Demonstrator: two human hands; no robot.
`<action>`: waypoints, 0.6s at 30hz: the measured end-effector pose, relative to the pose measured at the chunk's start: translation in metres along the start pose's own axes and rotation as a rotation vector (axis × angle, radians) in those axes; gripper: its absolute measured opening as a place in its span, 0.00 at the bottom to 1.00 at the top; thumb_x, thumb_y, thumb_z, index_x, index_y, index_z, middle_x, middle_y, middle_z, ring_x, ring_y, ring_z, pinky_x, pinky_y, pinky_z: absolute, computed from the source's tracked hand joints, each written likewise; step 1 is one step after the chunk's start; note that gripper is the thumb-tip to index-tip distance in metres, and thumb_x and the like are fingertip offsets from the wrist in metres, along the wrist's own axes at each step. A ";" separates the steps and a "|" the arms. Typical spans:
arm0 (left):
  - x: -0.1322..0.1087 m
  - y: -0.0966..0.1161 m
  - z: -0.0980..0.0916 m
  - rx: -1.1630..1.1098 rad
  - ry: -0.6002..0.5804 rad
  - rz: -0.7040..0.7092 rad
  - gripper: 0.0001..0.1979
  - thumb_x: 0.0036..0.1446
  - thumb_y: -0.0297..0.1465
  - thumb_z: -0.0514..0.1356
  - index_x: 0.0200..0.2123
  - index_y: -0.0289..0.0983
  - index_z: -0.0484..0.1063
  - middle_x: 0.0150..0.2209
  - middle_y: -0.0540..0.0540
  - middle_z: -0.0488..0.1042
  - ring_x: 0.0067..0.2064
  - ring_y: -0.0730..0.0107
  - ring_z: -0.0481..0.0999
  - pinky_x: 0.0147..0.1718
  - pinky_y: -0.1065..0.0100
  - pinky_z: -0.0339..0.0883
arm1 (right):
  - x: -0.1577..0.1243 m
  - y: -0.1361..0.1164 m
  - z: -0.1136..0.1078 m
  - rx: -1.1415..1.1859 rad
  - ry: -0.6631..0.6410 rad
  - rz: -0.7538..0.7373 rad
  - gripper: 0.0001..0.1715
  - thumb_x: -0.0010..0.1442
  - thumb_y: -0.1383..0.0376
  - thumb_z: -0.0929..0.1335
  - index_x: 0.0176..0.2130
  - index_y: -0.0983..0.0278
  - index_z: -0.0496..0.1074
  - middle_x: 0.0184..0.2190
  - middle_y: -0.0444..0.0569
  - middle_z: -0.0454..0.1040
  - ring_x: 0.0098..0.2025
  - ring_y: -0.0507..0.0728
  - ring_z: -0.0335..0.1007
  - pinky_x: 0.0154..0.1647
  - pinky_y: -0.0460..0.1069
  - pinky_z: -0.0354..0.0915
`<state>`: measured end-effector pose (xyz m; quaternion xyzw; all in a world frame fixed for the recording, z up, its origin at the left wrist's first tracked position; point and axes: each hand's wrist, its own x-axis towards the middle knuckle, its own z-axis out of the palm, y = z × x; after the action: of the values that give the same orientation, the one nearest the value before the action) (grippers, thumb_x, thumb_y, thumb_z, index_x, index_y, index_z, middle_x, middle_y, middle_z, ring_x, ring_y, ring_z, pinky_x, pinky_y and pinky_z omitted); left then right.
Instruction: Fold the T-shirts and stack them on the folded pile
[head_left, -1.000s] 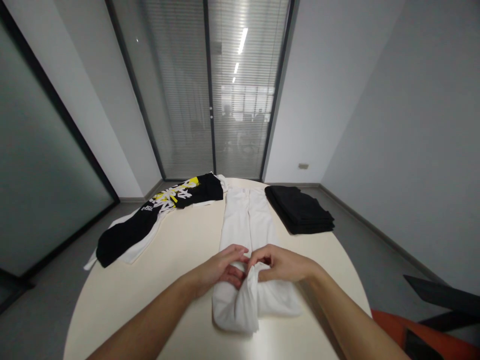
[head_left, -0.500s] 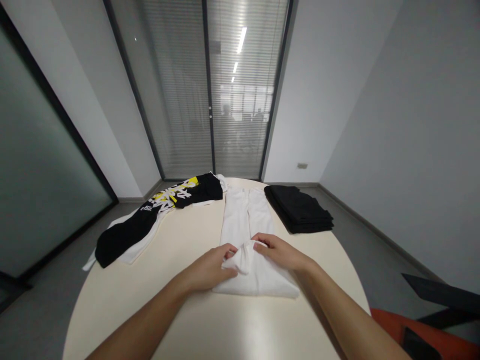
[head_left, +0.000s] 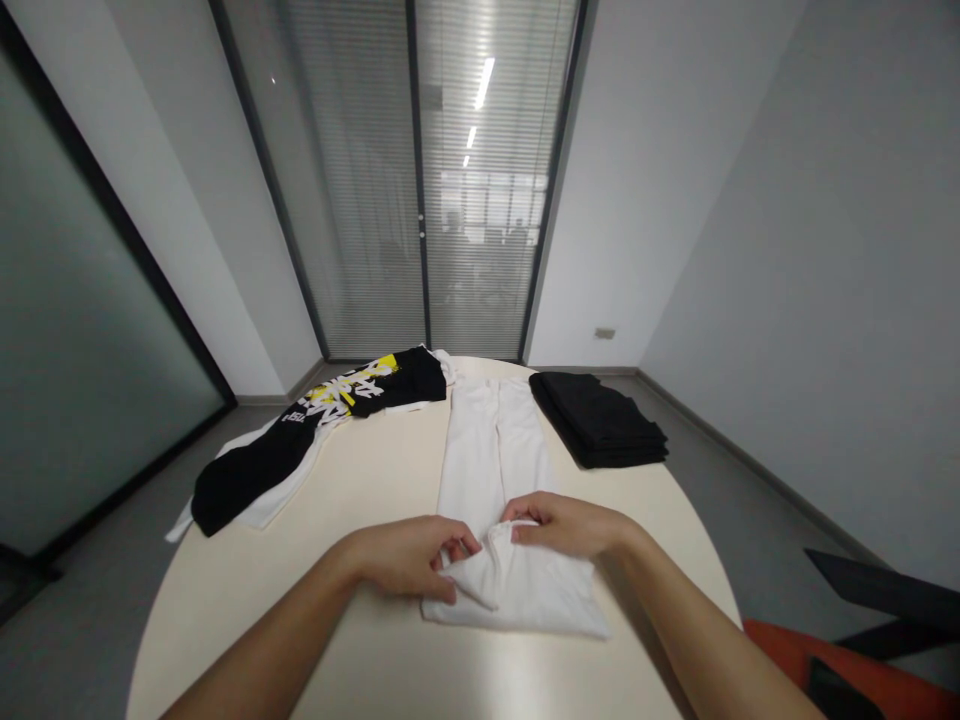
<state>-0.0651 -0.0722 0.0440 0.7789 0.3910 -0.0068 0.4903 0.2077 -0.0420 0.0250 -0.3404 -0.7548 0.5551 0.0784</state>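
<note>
A white garment (head_left: 480, 430) lies lengthwise on the round table, its near end folded over on itself. My left hand (head_left: 424, 555) has its fingers at the left side of the folded part, thumb and fingers pinching the cloth. On the right, my right hand (head_left: 566, 525) grips the upper edge of the fold between thumb and fingers. Between the two hands the cloth is raised in a crease. Some fingertips are hidden behind the fabric.
Black, white and yellow printed clothing (head_left: 300, 425) lies along the table's left edge. A stack of folded black cloth (head_left: 596, 420) sits at the back right. The cream table (head_left: 225, 610) has a rounded edge. An orange chair (head_left: 862, 670) stands at the lower right.
Both hands have moved nearer to me with the folded part of the white garment. Its near edge now lies lower on the table, and more of the crease shows.
</note>
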 end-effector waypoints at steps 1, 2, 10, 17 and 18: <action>0.000 0.000 0.000 -0.001 -0.019 0.001 0.28 0.45 0.30 0.67 0.53 0.38 0.73 0.42 0.48 0.74 0.36 0.69 0.72 0.34 0.71 0.64 | 0.000 0.000 0.001 -0.006 -0.035 0.008 0.24 0.63 0.48 0.68 0.43 0.67 0.74 0.33 0.44 0.70 0.32 0.50 0.60 0.33 0.44 0.57; 0.000 0.000 0.001 -0.012 -0.046 -0.006 0.27 0.43 0.29 0.67 0.51 0.38 0.74 0.41 0.48 0.75 0.35 0.69 0.72 0.33 0.71 0.65 | 0.000 0.000 0.001 -0.013 -0.077 0.014 0.24 0.62 0.48 0.68 0.43 0.67 0.74 0.32 0.43 0.69 0.32 0.49 0.60 0.32 0.44 0.57; 0.005 -0.009 0.016 -0.346 -0.453 -0.233 0.31 0.27 0.29 0.76 0.38 0.41 0.70 0.41 0.52 0.74 0.23 0.72 0.74 0.20 0.68 0.70 | 0.005 -0.004 0.020 0.064 -0.443 0.077 0.33 0.53 0.44 0.74 0.46 0.67 0.73 0.27 0.40 0.69 0.26 0.47 0.58 0.27 0.42 0.57; -0.007 0.003 -0.003 -0.376 -0.308 -0.027 0.15 0.44 0.34 0.68 0.37 0.39 0.71 0.32 0.54 0.74 0.22 0.79 0.67 0.20 0.75 0.61 | -0.002 -0.018 0.009 0.095 -0.222 -0.009 0.30 0.58 0.44 0.71 0.44 0.68 0.73 0.25 0.39 0.67 0.24 0.46 0.54 0.24 0.42 0.53; -0.006 0.003 -0.007 -0.386 -0.201 0.025 0.14 0.47 0.35 0.68 0.37 0.38 0.72 0.30 0.54 0.73 0.23 0.79 0.65 0.20 0.76 0.59 | -0.002 -0.019 0.003 0.062 -0.103 -0.031 0.29 0.60 0.44 0.69 0.44 0.67 0.73 0.26 0.41 0.67 0.25 0.47 0.55 0.25 0.42 0.53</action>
<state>-0.0699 -0.0713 0.0525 0.6708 0.3247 -0.0034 0.6668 0.1998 -0.0488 0.0418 -0.2972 -0.7453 0.5939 0.0584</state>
